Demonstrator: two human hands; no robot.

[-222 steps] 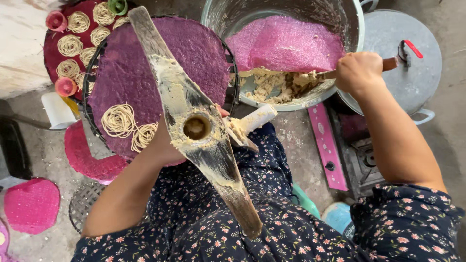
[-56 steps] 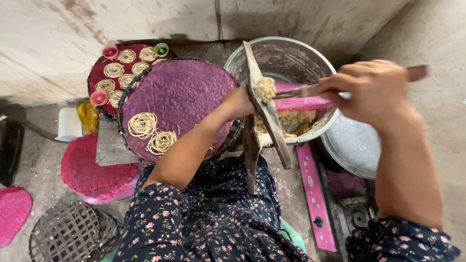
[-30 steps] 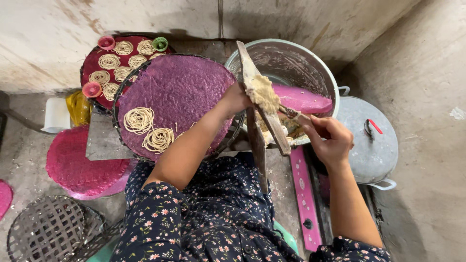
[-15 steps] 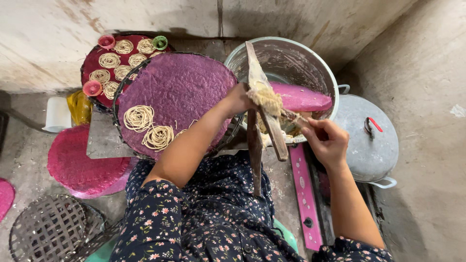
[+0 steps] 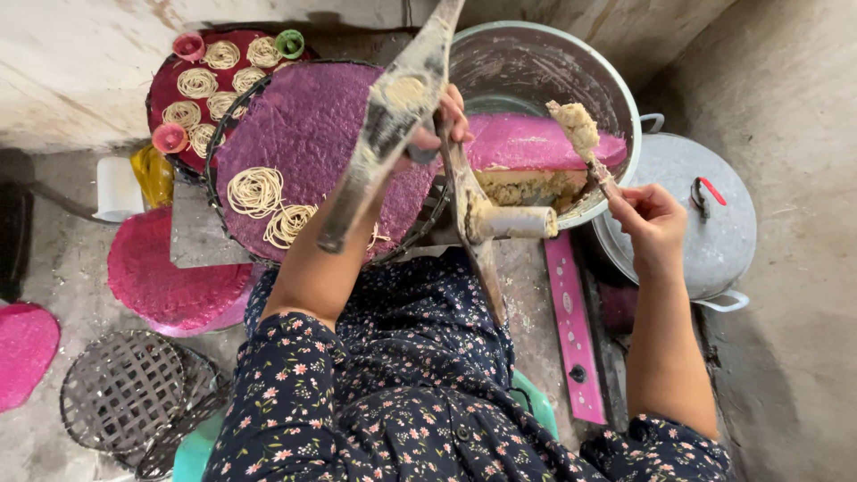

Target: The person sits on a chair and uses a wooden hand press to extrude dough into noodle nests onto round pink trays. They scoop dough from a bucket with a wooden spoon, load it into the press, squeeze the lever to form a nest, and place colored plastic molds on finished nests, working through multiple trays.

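The press [image 5: 402, 116], its long axis tilted up-right, is gripped by the left hand [image 5: 442, 125], while the dough-tipped stick [image 5: 585, 143] pinched by the right hand [image 5: 652, 219] is held just right of it, over the pot [image 5: 616, 89].

Purple mat [image 5: 330, 134], pink cloth [image 5: 536, 143], perhaps beige dough [image 5: 576, 125].

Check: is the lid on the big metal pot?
No, the big metal pot stands open with dough inside, and the lid lies on the floor beside it.

A grey pot lid [image 5: 705, 232] beside a pink ruler-like strip [image 5: 571, 330]; woven basket [image 5: 134, 406].
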